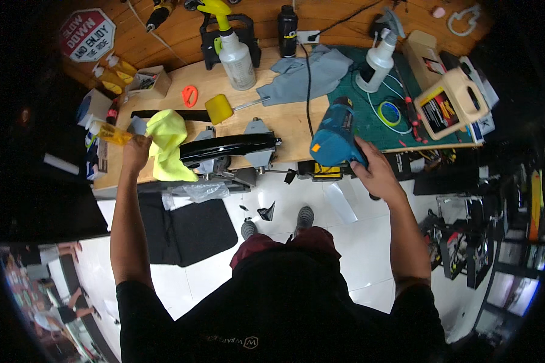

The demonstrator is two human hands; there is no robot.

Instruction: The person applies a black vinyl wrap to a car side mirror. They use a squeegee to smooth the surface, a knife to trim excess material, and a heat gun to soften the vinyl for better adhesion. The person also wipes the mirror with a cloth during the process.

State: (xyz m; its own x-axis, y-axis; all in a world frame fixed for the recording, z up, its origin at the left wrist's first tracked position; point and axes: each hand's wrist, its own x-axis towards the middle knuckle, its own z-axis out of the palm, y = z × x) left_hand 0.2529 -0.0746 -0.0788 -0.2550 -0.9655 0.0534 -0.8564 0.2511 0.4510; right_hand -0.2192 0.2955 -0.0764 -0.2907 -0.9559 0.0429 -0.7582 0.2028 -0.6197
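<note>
My right hand is wrapped round the handle of a teal heat gun, whose dark nozzle points toward the back of the bench. My left hand is closed at the left edge of a bright yellow cloth, which hangs over the bench's front edge. A small grey flat piece shows just above that hand, and an amber bottle lies beside it. Between my hands, a long, curved, glossy black part rests across two grey clamp jaws, touched by neither hand.
On the wooden bench stand a yellow-topped spray bottle, another spray bottle and a beige jug. A grey cloth, a yellow scraper and an orange ring-shaped tool lie there. A black cord crosses the bench.
</note>
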